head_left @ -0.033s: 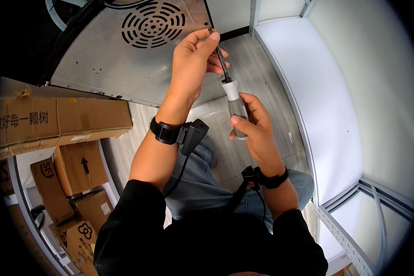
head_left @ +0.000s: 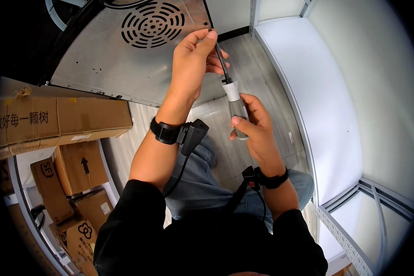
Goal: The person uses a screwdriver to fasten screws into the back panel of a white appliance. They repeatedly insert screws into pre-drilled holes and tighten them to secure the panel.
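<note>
A screwdriver (head_left: pixel 237 108) with a grey and white handle and a dark shaft points away from me, its tip end up by the right edge of a bare metal panel (head_left: pixel 110 69). My right hand (head_left: pixel 258 123) is wrapped round the handle's lower part, thumb lying across it. Up at the far end of the shaft, my left hand (head_left: pixel 195 53) pinches with thumb and forefinger, its other fingers curled behind the shaft. Those fingertips cover the tip, so whether a screw sits there cannot be made out. A round pattern of vent slots (head_left: pixel 152 26) is cut into the panel.
Cardboard boxes (head_left: pixel 94 120) stand at the left, more of them on a rack (head_left: pixel 109 170) below. A white shelf (head_left: pixel 303 78) with grey metal framing (head_left: pixel 345 230) runs along the right. Wood-look flooring (head_left: pixel 250 55) shows between. Black straps with cabled devices (head_left: pixel 195 137) sit on both wrists.
</note>
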`<state>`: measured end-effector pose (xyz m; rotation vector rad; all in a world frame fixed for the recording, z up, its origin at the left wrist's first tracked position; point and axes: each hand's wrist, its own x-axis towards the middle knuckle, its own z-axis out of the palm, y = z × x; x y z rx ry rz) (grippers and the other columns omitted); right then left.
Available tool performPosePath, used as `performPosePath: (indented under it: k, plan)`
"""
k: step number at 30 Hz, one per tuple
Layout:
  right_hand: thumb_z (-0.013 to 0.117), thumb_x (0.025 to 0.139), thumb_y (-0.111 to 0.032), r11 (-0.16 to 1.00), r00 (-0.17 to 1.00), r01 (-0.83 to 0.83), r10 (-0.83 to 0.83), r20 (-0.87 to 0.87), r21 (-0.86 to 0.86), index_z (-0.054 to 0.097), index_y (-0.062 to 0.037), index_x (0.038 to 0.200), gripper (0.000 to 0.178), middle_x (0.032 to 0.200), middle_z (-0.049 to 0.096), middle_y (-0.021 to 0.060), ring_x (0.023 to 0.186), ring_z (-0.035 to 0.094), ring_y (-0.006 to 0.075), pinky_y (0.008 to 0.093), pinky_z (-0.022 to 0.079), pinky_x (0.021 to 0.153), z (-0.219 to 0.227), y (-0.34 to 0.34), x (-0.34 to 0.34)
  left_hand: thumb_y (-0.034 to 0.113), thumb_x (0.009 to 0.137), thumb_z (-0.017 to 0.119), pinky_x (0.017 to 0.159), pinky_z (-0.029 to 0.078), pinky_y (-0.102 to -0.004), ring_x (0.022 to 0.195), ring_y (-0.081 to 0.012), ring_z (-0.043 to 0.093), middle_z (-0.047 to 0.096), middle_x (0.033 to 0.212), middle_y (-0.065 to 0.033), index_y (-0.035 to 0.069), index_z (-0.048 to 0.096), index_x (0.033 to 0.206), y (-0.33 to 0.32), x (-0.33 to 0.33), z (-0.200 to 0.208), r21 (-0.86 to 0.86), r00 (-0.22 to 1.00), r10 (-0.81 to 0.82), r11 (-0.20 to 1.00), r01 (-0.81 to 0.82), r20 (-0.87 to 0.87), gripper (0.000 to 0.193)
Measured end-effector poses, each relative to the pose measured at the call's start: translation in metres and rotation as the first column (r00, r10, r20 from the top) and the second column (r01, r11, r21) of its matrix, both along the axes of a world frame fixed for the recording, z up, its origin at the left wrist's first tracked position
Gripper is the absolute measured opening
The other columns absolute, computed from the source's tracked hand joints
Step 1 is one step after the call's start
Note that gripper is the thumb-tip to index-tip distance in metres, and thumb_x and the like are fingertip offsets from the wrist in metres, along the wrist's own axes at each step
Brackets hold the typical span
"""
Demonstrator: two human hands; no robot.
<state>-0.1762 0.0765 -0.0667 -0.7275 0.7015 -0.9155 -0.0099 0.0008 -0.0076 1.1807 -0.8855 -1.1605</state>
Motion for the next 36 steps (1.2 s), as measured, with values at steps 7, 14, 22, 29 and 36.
performPosePath:
  k: [7,14,22,29,36]
  plan:
    - [0.062,0.080,-0.003,1.000,1.000,-0.010,0.010,0.020,0.016,0.046,0.0020,0.125,0.048,0.118,0.051,0.0114,0.083,0.055,0.0123,0.0249,0.050,0.056,-0.010,0.012,-0.021,0.027,0.098,0.046,0.048,0.047,-0.0230,0.055,-0.0152,0.062,0.064,0.068,-0.0080,0.004,0.058,0.103,0.009,-0.014,-0.010,-0.007,0.989,0.017,1.000,-0.016,0.146,0.027]
    - [0.057,0.081,-0.005,0.983,0.984,0.148,-0.158,0.086,0.109,0.048,0.0025,0.123,0.044,0.091,0.054,0.0075,0.071,0.053,0.0125,0.0258,0.044,0.050,-0.032,0.036,-0.070,0.019,0.094,0.049,0.055,0.049,-0.0249,0.063,-0.0153,0.062,0.065,0.076,-0.0076,0.003,0.061,0.097,0.005,-0.074,-0.034,0.063,0.994,-0.112,0.992,0.111,0.011,0.020]
    - [0.057,0.081,-0.005,0.871,0.877,0.469,-0.479,0.039,0.148,0.051,0.0013,0.119,0.039,0.089,0.053,0.0063,0.068,0.053,0.0114,0.0255,0.042,0.048,-0.069,0.059,-0.160,0.015,0.093,0.051,0.061,0.047,-0.0241,0.071,-0.0117,0.059,0.064,0.083,-0.0057,0.006,0.060,0.105,-0.024,-0.192,-0.082,0.163,0.908,-0.419,0.898,0.409,0.027,0.018]
    - [0.056,0.080,-0.006,0.640,0.661,0.723,-0.750,0.006,0.261,0.054,-0.0018,0.112,0.032,0.079,0.053,0.0029,0.063,0.052,0.0101,0.0239,0.039,0.046,-0.110,0.095,-0.213,0.014,0.091,0.053,0.071,0.045,-0.0260,0.079,-0.0116,0.057,0.061,0.085,-0.0055,0.003,0.060,0.104,-0.038,-0.307,-0.127,0.297,0.685,-0.717,0.631,0.716,-0.129,0.018]
    - [0.056,0.079,-0.009,0.331,0.391,0.882,-0.911,-0.128,0.334,0.054,-0.0017,0.107,0.029,0.077,0.051,0.0030,0.061,0.053,0.0111,0.0246,0.039,0.044,-0.164,0.136,-0.254,0.015,0.084,0.066,0.065,0.046,-0.0227,0.069,-0.0092,0.053,0.064,0.083,-0.0027,-0.001,0.066,0.098,-0.058,-0.440,-0.251,0.336,0.503,-0.861,0.495,0.801,0.069,0.021]
